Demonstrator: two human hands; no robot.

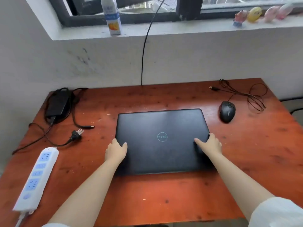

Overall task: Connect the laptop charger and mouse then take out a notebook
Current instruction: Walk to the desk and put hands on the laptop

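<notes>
A closed black laptop [162, 128] lies flat in the middle of the reddish wooden desk [164, 199]. My left hand [116, 150] grips its left edge and my right hand [209, 145] grips its right edge, thumbs on the lid. The black charger brick [57, 103] sits at the back left, its barrel tip [89, 126] and its wall plug [76, 134] lying loose on the desk. A black wired mouse [227, 111] rests at the back right, its cable coiled behind it and its USB plug [213, 88] loose. No notebook is in view.
A white power strip [36, 177] lies along the desk's front left edge. The wall stands right behind the desk, with a black cable [143, 59] running down it. On the window sill are a drink bottle [112, 17] and small toy figures [254, 14].
</notes>
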